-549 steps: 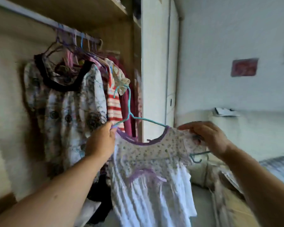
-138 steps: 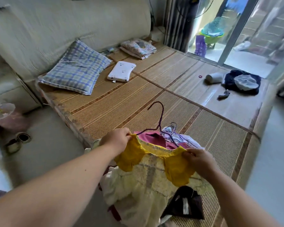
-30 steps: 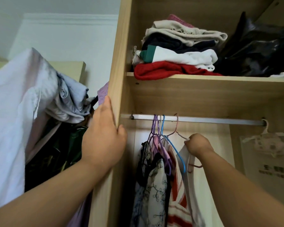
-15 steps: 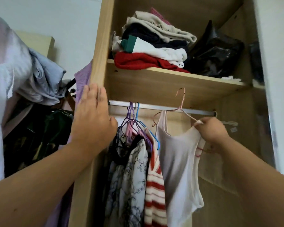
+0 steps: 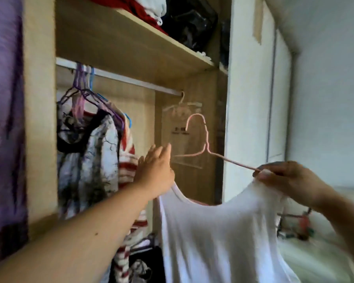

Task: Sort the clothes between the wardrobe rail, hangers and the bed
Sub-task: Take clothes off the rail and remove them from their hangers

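We see soft daylight coming from the right: the plain white wall (image 5: pixel 331 99) is the brightest area, while the inside of the pale wooden wardrobe (image 5: pixel 39 119) sits dim. Its wooden shelf (image 5: pixel 131 43) throws a shadow across the silver metal rail (image 5: pixel 131 80) beneath. The white sleeveless top (image 5: pixel 213 231) is washed nearly flat — few folds read. Faint glints show on the glossy black plastic bag (image 5: pixel 190 19). The hanging purple cloth (image 5: pixel 2 119) at the left edge is smeared by blur, and the lower right corner is soft too. The thin pink wire hanger (image 5: pixel 206 139) reads fairly crisp. Straight wardrobe edges lean and bow — wide-angle distortion. The right hand (image 5: pixel 290 178) looks darker than the left hand (image 5: pixel 155 172).
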